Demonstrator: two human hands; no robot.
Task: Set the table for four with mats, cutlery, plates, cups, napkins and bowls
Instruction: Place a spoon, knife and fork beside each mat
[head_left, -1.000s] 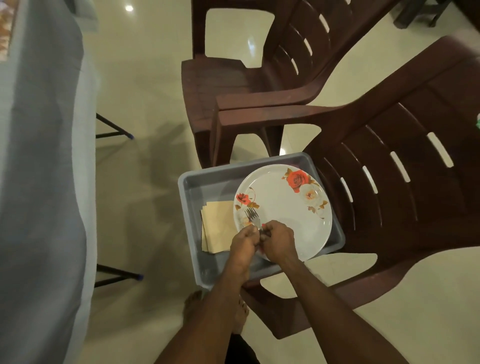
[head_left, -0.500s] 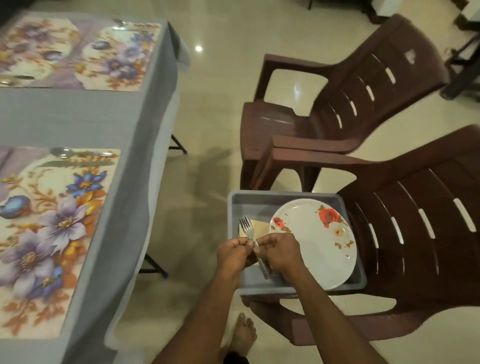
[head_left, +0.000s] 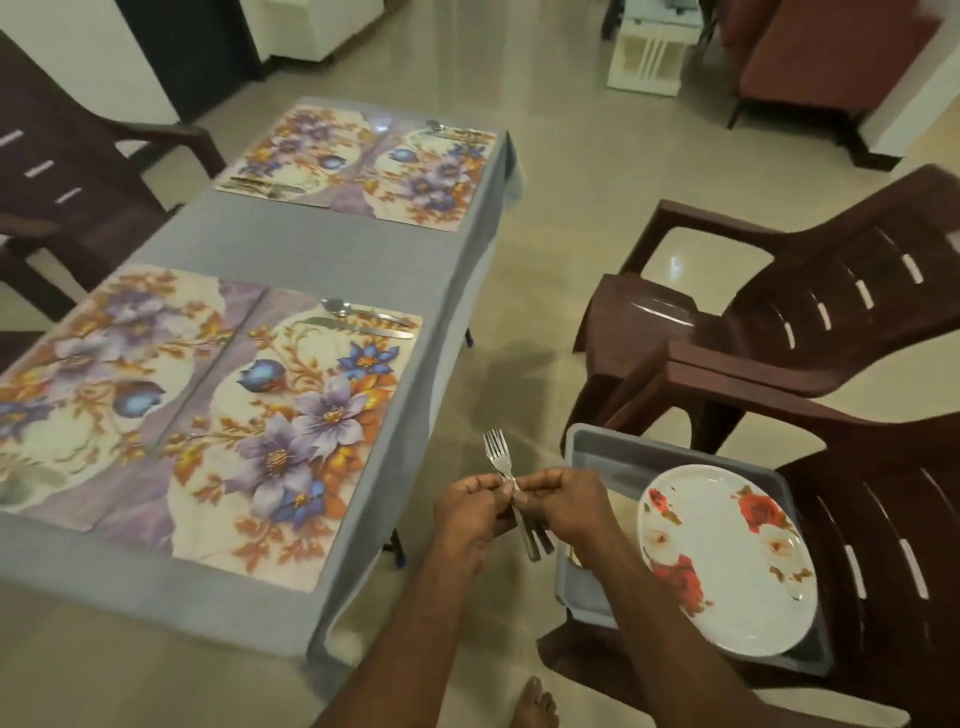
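- Both hands were held in the air between the table (head_left: 291, 244) and the tub (head_left: 613, 457), above the floor.
- The left hand (head_left: 470, 512) had its fingertips curled in and pinched the forks (head_left: 498, 457) at the neck, just below the tines.
- The right hand (head_left: 566, 501) met the left at the same spot; its thumb and forefinger pinched the same necks, and the other fingers were curled.
- The forks were held as a bunch with tines up and away from the person. Their handles hung down between the two palms. How many forks there were could not be told.
- The tub sat on the seat of the near chair (head_left: 883, 519). A plate (head_left: 727, 566) with red flowers lay tilted in the tub, its near edge over the tub's rim.
- Four floral mats lay on the grey table in two pairs, a near pair and a far pair.
- The near right mat (head_left: 291, 441) carried a spoon (head_left: 358, 310) and a knife (head_left: 358, 328) side by side along its far edge. It carried no fork.
- The far right mat (head_left: 431, 176) also had cutlery at its far edge; the far left mat (head_left: 296, 150) had cutlery at its near edge. The pieces were too blurred to name.
- A second chair (head_left: 779, 322) stood beyond the near chair, and a third chair (head_left: 67, 171) stood at the table's far left side.
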